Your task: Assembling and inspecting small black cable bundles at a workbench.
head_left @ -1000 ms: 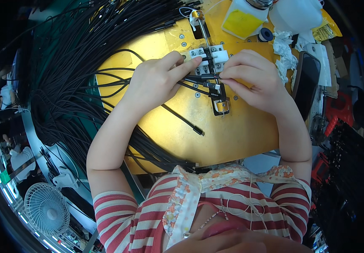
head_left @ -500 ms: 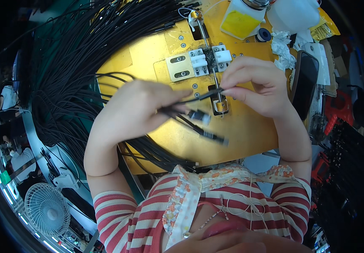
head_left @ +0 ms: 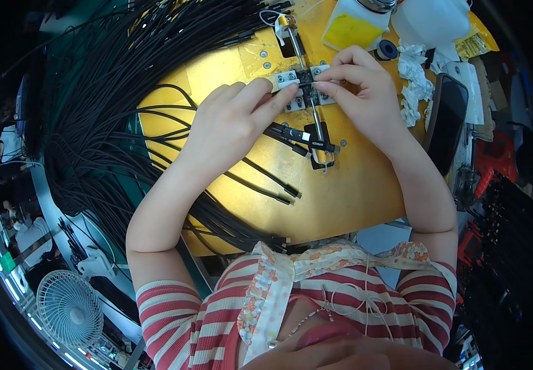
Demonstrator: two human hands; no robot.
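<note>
My left hand [head_left: 232, 117] and right hand [head_left: 366, 94] pinch one black cable [head_left: 305, 84], lying left-right across the white clamp blocks [head_left: 287, 77].

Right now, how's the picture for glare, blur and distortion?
In the head view, glare brightens the gold plate; in the head view, the left hand and right hand look fairly crisp; in the head view, fisheye bending grows toward the rim, and the corners go black.
</note>
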